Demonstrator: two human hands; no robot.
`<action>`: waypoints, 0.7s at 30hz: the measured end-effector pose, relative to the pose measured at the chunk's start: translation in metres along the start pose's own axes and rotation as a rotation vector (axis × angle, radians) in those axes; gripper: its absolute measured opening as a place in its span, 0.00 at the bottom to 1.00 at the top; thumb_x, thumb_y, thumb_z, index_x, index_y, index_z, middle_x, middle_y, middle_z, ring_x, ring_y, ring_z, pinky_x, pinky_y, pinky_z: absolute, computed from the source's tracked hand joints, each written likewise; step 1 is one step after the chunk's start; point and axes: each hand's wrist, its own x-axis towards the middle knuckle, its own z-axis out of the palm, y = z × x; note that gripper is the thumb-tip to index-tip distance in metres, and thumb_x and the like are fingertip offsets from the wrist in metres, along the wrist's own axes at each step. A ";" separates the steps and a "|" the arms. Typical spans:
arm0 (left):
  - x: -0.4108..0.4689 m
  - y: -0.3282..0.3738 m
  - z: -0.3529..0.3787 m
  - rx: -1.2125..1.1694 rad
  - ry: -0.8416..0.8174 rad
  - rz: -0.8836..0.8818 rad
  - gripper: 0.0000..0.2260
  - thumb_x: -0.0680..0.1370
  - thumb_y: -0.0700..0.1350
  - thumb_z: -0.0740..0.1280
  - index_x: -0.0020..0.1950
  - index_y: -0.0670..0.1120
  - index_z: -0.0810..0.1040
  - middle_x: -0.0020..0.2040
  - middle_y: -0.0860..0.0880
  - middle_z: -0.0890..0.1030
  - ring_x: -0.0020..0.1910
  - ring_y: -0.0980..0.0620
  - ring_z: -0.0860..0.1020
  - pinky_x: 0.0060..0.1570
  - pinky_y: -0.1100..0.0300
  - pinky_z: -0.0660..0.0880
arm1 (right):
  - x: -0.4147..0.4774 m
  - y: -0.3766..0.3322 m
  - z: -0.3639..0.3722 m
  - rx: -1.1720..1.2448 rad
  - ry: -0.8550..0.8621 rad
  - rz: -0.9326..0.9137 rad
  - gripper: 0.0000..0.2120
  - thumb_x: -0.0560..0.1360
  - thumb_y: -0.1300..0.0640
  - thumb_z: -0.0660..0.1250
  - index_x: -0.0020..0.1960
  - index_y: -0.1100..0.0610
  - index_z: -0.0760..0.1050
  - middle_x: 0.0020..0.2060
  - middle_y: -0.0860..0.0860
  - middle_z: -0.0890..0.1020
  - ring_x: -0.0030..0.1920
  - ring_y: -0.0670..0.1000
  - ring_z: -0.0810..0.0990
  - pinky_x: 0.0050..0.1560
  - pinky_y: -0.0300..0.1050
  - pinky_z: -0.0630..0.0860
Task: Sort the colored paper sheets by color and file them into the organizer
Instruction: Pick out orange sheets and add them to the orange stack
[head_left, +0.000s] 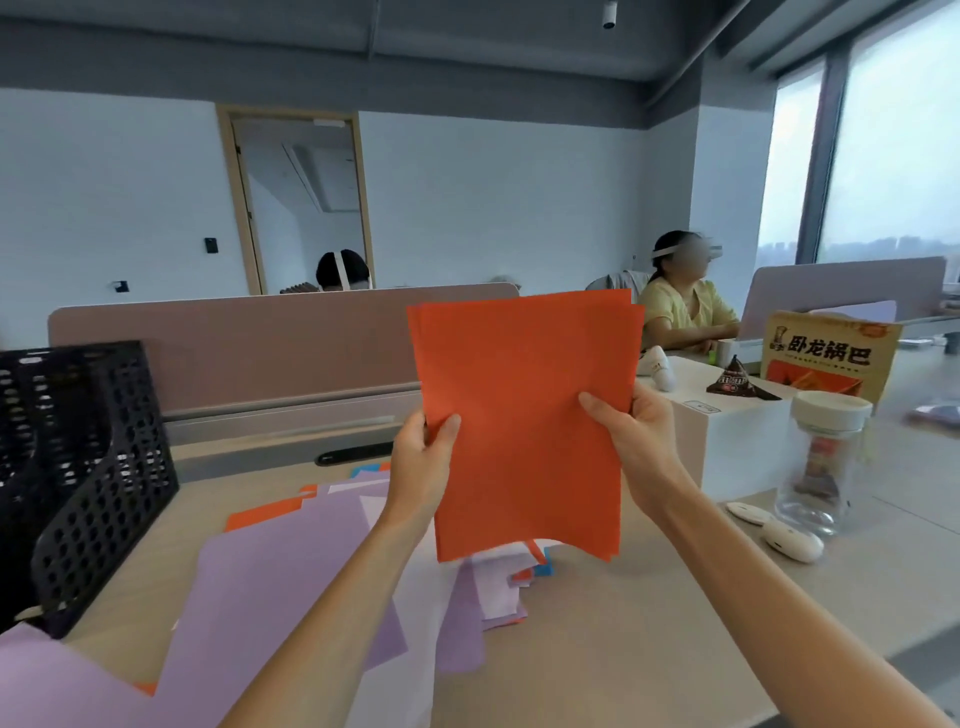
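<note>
Orange sheets (524, 415) upright, long axis vertical

Both forearms reach forward, left grip (423, 457) and right grip (636, 436) each pinching the orange sheets (524, 395).

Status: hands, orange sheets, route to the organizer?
Orange stack held upright above desk, left hand and right hand gripping its edges. Black organizer at left. Purple sheets loose beneath.

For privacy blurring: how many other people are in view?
2. One person behind the pink divider, only the head top showing; a person in yellow seated to the right. Others may hide behind the orange sheets.
</note>
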 end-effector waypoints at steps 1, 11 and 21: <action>0.000 0.001 0.002 0.007 0.006 0.031 0.03 0.82 0.47 0.63 0.53 0.52 0.76 0.48 0.51 0.82 0.46 0.55 0.81 0.45 0.61 0.77 | 0.000 -0.001 0.000 0.021 -0.002 -0.003 0.06 0.75 0.64 0.70 0.51 0.56 0.80 0.44 0.50 0.86 0.42 0.49 0.85 0.42 0.43 0.82; -0.030 -0.033 0.013 0.286 -0.074 -0.117 0.07 0.84 0.49 0.55 0.56 0.48 0.69 0.45 0.51 0.78 0.44 0.53 0.77 0.40 0.58 0.70 | -0.040 0.056 0.003 -0.236 -0.104 0.249 0.06 0.75 0.61 0.71 0.50 0.53 0.81 0.46 0.52 0.86 0.44 0.50 0.85 0.46 0.46 0.81; -0.062 0.031 -0.137 0.307 0.266 -0.034 0.07 0.80 0.45 0.58 0.43 0.45 0.68 0.33 0.50 0.71 0.33 0.49 0.69 0.35 0.53 0.65 | -0.050 0.031 0.140 -0.250 -0.286 0.232 0.07 0.72 0.61 0.62 0.40 0.58 0.78 0.33 0.53 0.80 0.35 0.52 0.78 0.38 0.50 0.77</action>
